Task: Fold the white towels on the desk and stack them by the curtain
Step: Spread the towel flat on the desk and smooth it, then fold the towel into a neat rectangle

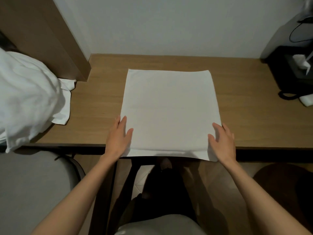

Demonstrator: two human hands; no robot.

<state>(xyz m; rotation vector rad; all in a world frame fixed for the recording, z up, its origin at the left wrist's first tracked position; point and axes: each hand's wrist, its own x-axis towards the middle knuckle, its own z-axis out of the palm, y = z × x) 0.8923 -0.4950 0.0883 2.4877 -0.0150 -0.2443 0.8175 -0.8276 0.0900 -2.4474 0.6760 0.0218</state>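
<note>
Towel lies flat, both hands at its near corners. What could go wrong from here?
1. The towel overhangs the desk front; it may slide off as folding starts.
2. The left hand and right hand lie flat, not pinching, so corners may misalign.
3. The white pile at left droops past the desk edge and could slip.

No text, label or number is legible.

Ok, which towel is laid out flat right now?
The centre towel, with the left hand and right hand on its near corners; the pile at left is crumpled.
</note>
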